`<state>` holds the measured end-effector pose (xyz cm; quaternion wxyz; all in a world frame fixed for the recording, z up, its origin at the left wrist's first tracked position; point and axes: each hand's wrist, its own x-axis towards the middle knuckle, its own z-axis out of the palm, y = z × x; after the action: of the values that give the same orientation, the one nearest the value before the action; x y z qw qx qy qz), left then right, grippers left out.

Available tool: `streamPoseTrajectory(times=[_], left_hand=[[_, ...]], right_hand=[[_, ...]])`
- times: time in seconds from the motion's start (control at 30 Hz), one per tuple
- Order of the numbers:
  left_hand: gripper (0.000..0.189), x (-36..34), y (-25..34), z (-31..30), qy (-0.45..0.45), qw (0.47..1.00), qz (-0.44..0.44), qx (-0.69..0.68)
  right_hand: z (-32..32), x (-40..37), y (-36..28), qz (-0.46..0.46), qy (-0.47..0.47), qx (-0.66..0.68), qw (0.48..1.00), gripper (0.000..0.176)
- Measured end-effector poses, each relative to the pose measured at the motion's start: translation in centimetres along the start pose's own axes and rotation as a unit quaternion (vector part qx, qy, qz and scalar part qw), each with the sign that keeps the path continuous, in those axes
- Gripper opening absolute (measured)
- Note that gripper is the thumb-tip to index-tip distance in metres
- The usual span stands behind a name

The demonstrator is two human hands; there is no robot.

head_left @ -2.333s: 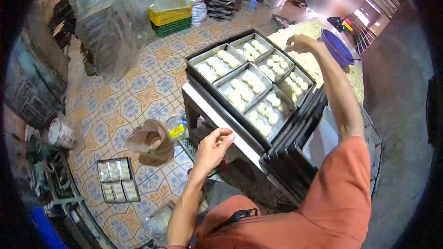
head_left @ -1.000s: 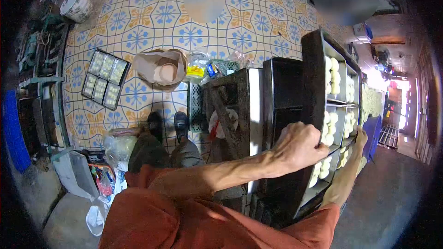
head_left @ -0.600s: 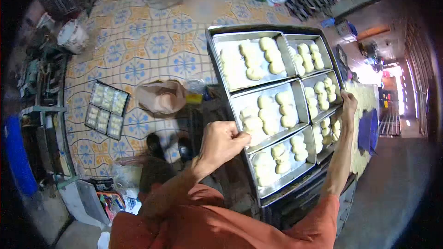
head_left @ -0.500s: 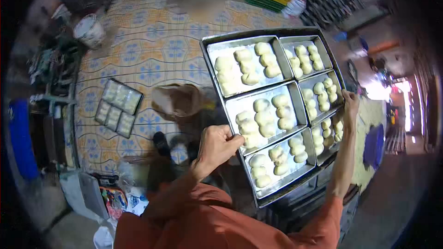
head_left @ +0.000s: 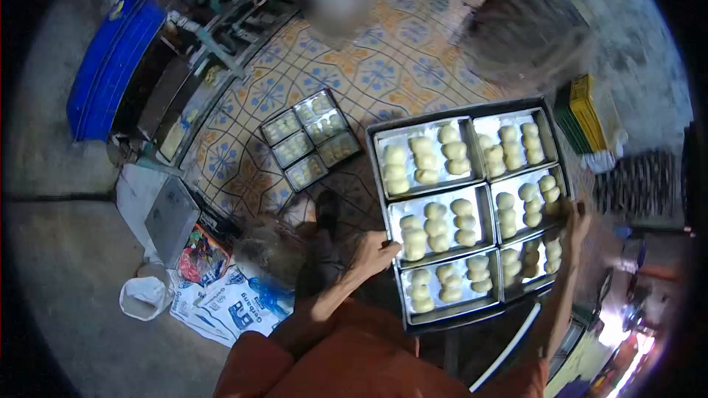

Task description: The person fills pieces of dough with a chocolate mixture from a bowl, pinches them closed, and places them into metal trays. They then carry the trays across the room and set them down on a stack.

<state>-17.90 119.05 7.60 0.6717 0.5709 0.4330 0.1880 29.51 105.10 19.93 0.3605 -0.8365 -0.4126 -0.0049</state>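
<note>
A large dark-rimmed tray (head_left: 376,177) hangs in front of my body, divided into metal pans with rows of pale dough pieces (head_left: 436,227). My left hand (head_left: 375,252) grips its left edge, the thumb over the rim. At the right edge my right hand (head_left: 578,222) is closed on the rim, partly blurred. A second, similar tray with dough (head_left: 318,141) lies on the tiled floor to the left of the held one.
Patterned floor tiles (head_left: 376,74) spread ahead. Yellow and green crates (head_left: 582,114) stand at the right, near a dark stack (head_left: 638,183). A blue container (head_left: 118,66) and machinery are at upper left. A white bucket (head_left: 145,298) and printed sack (head_left: 228,308) lie lower left.
The view has rotated and shifted left, bringing the sack, bucket and blue container further into sight. Both hands still hold the tray, which now appears less tilted and slightly further right.
</note>
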Motion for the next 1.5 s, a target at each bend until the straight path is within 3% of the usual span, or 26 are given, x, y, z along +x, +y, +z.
streamPoseTrajectory(times=[0.07, 0.13, 0.2, 0.23, 0.27, 0.3, 0.33, 0.4, 0.47, 0.5, 0.63, 0.7, 0.83, 0.87, 0.9, 0.93, 0.97, 1.03, 1.13, 1.2, 1.27, 1.33, 1.37, 1.4, 1.43, 1.5], left_hand=[[0.028, 2.0, -5.7, -4.5, 0.048, 0.997, 0.012, 0.053], [0.030, 3.5, -10.3, -8.5, 0.105, 0.988, 0.049, 0.105], [0.031, 9.6, -14.2, -11.7, 0.166, 0.977, 0.012, 0.130], [0.031, 10.2, -18.1, -13.7, 0.145, 0.986, 0.007, 0.080], [0.031, 10.3, -20.5, -15.8, 0.158, 0.980, -0.060, 0.104], [0.031, 11.9, -18.6, -18.6, 0.167, 0.977, -0.078, 0.105], [0.031, 12.2, -21.4, -20.7, 0.164, 0.969, -0.123, 0.135], [0.032, 11.9, -27.2, -24.8, 0.149, 0.953, -0.193, 0.178], [0.032, 13.7, -31.5, -28.2, 0.136, 0.947, -0.233, 0.174], [0.032, 14.6, -33.2, -29.9, 0.135, 0.946, -0.249, 0.156], [0.026, 19.4, -43.5, -37.4, 0.149, 0.937, -0.231, 0.217], [0.024, 23.7, -48.9, -39.8, 0.171, 0.930, -0.249, 0.212], [0.034, 30.1, -56.5, -43.5, 0.285, 0.921, -0.264, -0.015], [0.034, 31.4, -57.2, -44.6, 0.231, 0.934, -0.238, 0.130], [0.035, 32.8, -57.1, -45.1, 0.170, 0.925, -0.204, 0.271], [0.035, 34.1, -58.1, -45.4, 0.166, 0.914, -0.226, 0.295], [0.034, 35.4, -58.8, -45.7, 0.162, 0.901, -0.245, 0.319], [0.037, 37.4, -61.3, -45.9, 0.170, 0.869, -0.269, 0.379], [0.039, 37.7, -64.4, -46.0, 0.219, 0.891, -0.202, 0.343], [0.042, 37.8, -66.6, -46.2, 0.229, 0.896, -0.264, 0.274], [0.042, 37.4, -63.1, -45.8, 0.191, 0.893, -0.293, 0.284], [0.038, 35.6, -64.5, -44.5, 0.173, 0.854, -0.122, 0.475], [0.035, 34.4, -65.2, -43.0, 0.189, 0.855, -0.102, 0.472], [0.033, 33.3, -65.8, -41.6, 0.205, 0.855, -0.082, 0.468], [0.029, 32.5, -65.6, -39.4, 0.245, 0.885, -0.131, 0.374], [0.021, 29.9, -61.3, -38.2, 0.177, 0.927, -0.174, 0.282]], right_hand=[[8.4, 0.1, 0.7, 0.017, -0.014, 0.047, 0.999, 0.029], [15.4, 0.4, 0.8, 0.034, -0.060, -0.047, 0.997, 0.030], [26.5, 3.3, -9.5, 0.166, -0.085, -0.208, 0.960, 0.030], [30.1, 3.1, -4.4, 0.136, -0.098, -0.082, 0.982, 0.028], [34.9, 2.0, 1.2, 0.105, -0.112, 0.046, 0.987, 0.027], [40.2, 1.6, 3.4, 0.077, -0.099, 0.038, 0.991, 0.026], [43.7, 0.3, 4.1, 0.050, -0.086, 0.028, 0.995, 0.025], [50.3, -2.6, 0.4, 0.099, -0.089, 0.129, 0.983, 0.027], [56.0, -3.6, -4.8, 0.151, -0.132, 0.004, 0.980, 0.032], [59.7, -4.6, -3.3, 0.149, -0.140, 0.053, 0.977, 0.035], [72.4, -7.9, -2.7, 0.159, -0.160, 0.116, 0.967, 0.040], [80.7, -10.6, 4.1, 0.140, -0.165, 0.099, 0.971, 0.046], [89.3, -12.5, 7.4, 0.232, -0.161, 0.188, 0.941, 0.036], [91.3, -13.0, 9.7, 0.227, -0.152, 0.198, 0.941, 0.033], [92.7, -13.5, 10.0, 0.221, -0.140, 0.208, 0.943, 0.030], [94.0, -13.7, 10.3, 0.214, -0.128, 0.216, 0.944, 0.027], [95.4, -13.7, 10.5, 0.239, -0.113, 0.140, 0.954, 0.027], [95.9, -13.8, 8.8, 0.237, -0.134, 0.177, 0.946, 0.031], [97.1, -14.1, 9.8, 0.205, -0.165, 0.166, 0.950, 0.038], [96.2, -14.1, 9.6, 0.202, -0.182, 0.171, 0.947, 0.041], [95.5, -12.9, 12.4, 0.154, -0.289, 0.070, 0.942, 0.046], [93.2, -12.0, 12.0, 0.208, -0.395, 0.130, 0.886, 0.048], [91.5, -11.3, 9.7, 0.127, -0.400, -0.070, 0.905, 0.051], [88.8, -11.1, 7.9, 0.085, -0.409, -0.087, 0.904, 0.053], [86.8, -11.1, 6.9, 0.088, -0.422, -0.084, 0.898, 0.054], [81.4, -11.9, 5.5, 0.127, -0.460, -0.064, 0.877, 0.048]])
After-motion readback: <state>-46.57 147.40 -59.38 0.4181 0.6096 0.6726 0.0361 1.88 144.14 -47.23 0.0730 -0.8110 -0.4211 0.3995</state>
